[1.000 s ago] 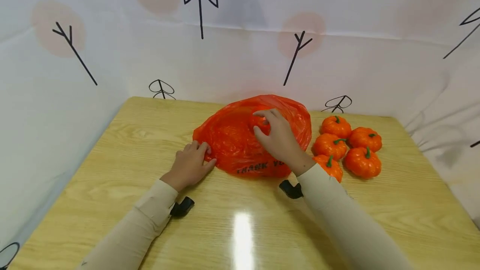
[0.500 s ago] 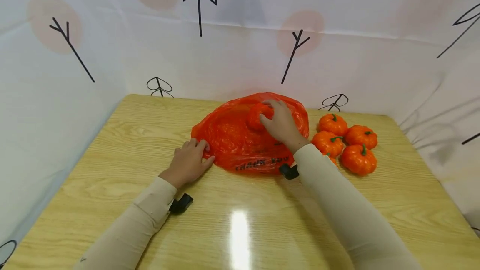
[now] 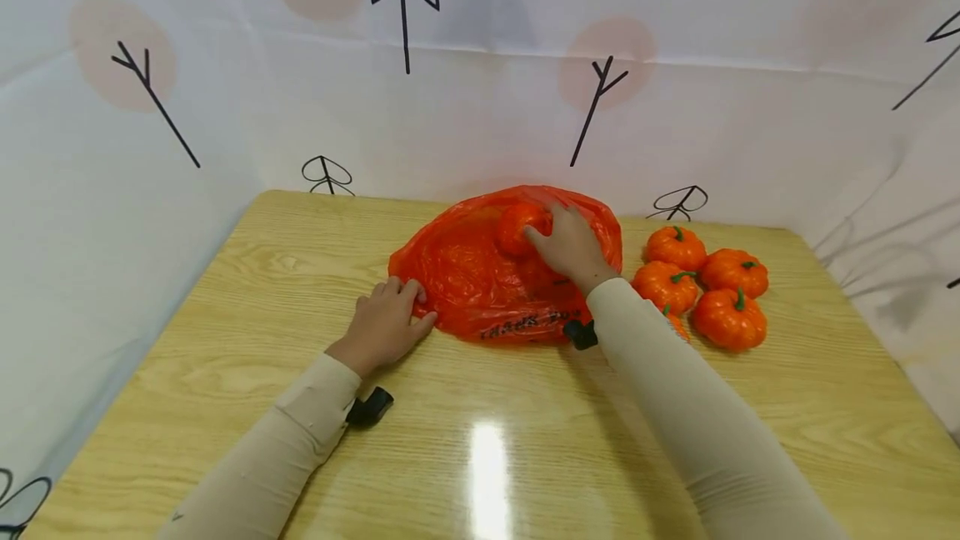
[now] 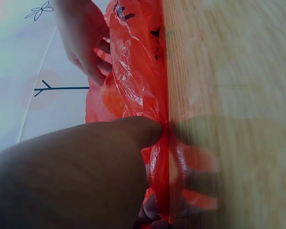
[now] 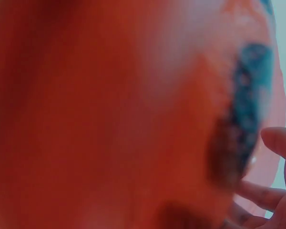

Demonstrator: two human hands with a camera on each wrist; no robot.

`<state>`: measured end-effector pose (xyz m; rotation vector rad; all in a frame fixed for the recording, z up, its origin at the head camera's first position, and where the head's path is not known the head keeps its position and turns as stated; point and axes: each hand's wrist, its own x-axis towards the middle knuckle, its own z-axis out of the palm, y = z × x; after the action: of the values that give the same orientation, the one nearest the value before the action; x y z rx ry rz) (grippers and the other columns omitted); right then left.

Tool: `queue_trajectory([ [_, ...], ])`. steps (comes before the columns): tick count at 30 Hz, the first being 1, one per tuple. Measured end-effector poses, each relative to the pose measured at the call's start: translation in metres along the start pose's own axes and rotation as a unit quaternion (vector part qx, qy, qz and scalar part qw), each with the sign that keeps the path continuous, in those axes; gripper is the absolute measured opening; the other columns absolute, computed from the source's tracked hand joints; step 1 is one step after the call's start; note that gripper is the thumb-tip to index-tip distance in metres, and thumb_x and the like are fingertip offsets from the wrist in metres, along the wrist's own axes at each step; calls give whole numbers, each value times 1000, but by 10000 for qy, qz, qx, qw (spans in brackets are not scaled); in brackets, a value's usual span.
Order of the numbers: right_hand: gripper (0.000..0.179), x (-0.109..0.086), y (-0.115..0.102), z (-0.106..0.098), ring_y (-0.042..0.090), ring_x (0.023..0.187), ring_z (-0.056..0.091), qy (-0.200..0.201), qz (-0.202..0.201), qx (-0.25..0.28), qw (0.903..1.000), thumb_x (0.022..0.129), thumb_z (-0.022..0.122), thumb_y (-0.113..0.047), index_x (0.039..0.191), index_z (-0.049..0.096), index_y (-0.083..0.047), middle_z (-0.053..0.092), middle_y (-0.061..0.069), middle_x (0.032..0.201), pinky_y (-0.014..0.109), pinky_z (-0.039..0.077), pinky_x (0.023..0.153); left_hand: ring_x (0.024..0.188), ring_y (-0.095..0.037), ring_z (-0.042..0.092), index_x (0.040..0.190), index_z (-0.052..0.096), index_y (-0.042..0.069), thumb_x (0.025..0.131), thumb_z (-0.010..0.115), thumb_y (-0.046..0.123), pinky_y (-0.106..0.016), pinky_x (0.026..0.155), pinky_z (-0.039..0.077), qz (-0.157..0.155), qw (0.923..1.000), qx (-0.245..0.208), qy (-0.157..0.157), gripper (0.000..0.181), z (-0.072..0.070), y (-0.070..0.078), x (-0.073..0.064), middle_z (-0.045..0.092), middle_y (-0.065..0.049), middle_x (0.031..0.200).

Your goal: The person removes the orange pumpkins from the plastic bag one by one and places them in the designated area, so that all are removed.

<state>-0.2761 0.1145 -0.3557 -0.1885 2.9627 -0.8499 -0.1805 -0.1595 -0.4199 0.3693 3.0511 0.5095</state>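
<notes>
A red plastic bag [image 3: 465,273] with dark lettering lies with its mouth spread on the wooden table. My left hand [image 3: 386,325] holds the bag's left edge. In the left wrist view the thumb [image 4: 140,130] rests on the red film, fingers partly hidden. Inside the bag sits a small orange pumpkin [image 3: 517,227]. At its right side is my right hand [image 3: 572,247], thumb and fingers apart, reaching into the bag. The right wrist view is mostly filled by blurred red plastic, with spread fingers [image 5: 262,193] at the right edge.
Several small orange pumpkins [image 3: 730,321] with green stems cluster on the table to the right of the bag, one partly behind the right sleeve [image 3: 660,365]. A white patterned cloth [image 3: 480,107] hangs behind the table [image 3: 405,457].
My right hand has lowered into the bag with the pumpkin and opened from it, now at its right side. More of the pumpkin shows. The left hand stays at the bag's edge.
</notes>
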Motion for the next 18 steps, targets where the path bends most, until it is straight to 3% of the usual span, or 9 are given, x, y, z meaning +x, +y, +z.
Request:
queue_trajectory([
  [8,67,0,-2,3,37,134,46,28,45,-113,9999,97,62,-40,150,37,-8,46,17,150,58,40,109,97,-27,51,110,56,14,95,62,45,-45,80,39,17,10000,-11,25,34,1,1,2,53,-7,103],
  [15,56,-3,-5,5,36,131,49,-265,-764,24,9967,96,65,-15,144,38,-7,48,19,145,52,41,111,97,-27,51,108,56,14,95,62,44,-46,80,40,19,10000,-9,35,34,-1,0,1,52,-7,102],
  [18,54,-9,-8,7,35,127,52,-429,-973,33,9943,95,66,-12,142,38,-10,46,19,144,51,43,108,97,-28,51,108,55,14,95,62,44,-47,80,39,11,10000,-29,0,34,-1,0,1,52,-8,102],
])
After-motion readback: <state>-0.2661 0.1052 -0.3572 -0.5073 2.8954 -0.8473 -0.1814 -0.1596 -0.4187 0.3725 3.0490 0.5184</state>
